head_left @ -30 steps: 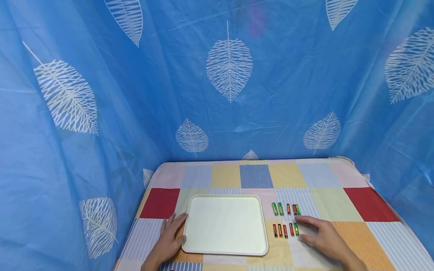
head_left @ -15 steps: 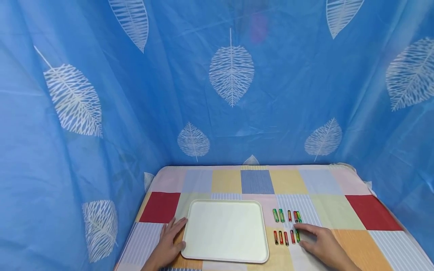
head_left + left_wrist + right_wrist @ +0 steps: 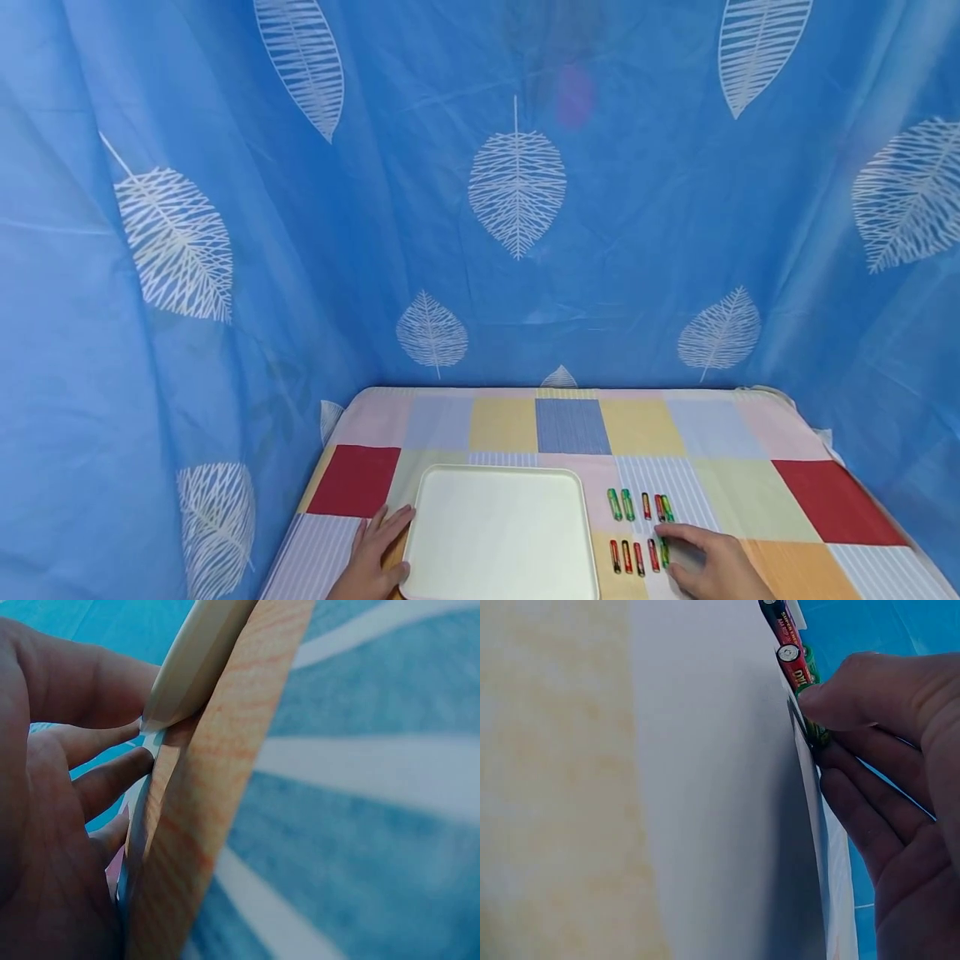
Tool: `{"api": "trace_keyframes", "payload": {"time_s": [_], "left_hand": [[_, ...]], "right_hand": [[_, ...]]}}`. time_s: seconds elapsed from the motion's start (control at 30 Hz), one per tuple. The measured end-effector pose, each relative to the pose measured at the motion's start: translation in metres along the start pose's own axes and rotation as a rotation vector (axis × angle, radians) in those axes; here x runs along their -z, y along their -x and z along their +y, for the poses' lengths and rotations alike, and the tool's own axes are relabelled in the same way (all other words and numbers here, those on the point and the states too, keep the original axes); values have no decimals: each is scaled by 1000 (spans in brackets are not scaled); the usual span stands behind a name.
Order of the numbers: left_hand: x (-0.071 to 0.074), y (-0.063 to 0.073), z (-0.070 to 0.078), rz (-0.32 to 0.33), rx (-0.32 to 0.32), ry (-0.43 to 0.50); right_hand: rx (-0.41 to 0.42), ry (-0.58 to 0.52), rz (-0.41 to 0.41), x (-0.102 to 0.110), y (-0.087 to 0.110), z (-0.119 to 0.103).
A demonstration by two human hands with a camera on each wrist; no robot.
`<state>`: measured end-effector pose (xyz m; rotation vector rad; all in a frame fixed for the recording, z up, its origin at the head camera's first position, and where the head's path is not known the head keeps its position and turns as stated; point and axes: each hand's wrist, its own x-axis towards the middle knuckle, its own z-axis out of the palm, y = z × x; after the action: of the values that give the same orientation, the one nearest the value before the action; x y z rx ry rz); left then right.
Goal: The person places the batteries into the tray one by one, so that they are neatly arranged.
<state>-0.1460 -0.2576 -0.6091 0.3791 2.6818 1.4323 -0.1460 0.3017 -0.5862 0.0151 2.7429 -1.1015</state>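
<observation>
My left hand point(image 3: 372, 557) lies at the left edge of a shallow white rectangular tray point(image 3: 501, 533), its fingers extended along the rim. The tray's side wall point(image 3: 187, 675) is close by the thumb in the left wrist view. My right hand point(image 3: 716, 562) rests at the right end of two rows of small batteries. Its thumb tip overlaps a green battery point(image 3: 817, 733) in the right wrist view; the index finger reaches just past that battery's far end in the head view. The front row also has red batteries point(image 3: 639, 559); the back row mixes green batteries point(image 3: 627, 505) and red ones.
A patchwork cloth point(image 3: 570, 427) covers the table. Blue curtains point(image 3: 637, 250) with white leaf prints hang behind it and at both sides. The tray stands left of the battery rows, with a narrow gap between them.
The head view has tilted up, so table, tray, batteries and hands all appear lower. Both hands keep nearly the same places beside the tray and the batteries.
</observation>
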Motion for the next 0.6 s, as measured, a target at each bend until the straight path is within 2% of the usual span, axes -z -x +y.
{"api": "trace_keyframes", "payload": {"time_s": [0.13,0.27,0.47,0.6], "left_hand": [[1,1,9,-29,84,-17],[1,1,19,-30,156,-85],[-1,3,27,1,180,-136],[-2,4,26,20,179,-122]], "right_hand": [[12,-8,11,1,2,2],[43,-8,22,6,5,1],[110,-32,73,12,8,-13],[242,-32,159,7,3,-24]]}}
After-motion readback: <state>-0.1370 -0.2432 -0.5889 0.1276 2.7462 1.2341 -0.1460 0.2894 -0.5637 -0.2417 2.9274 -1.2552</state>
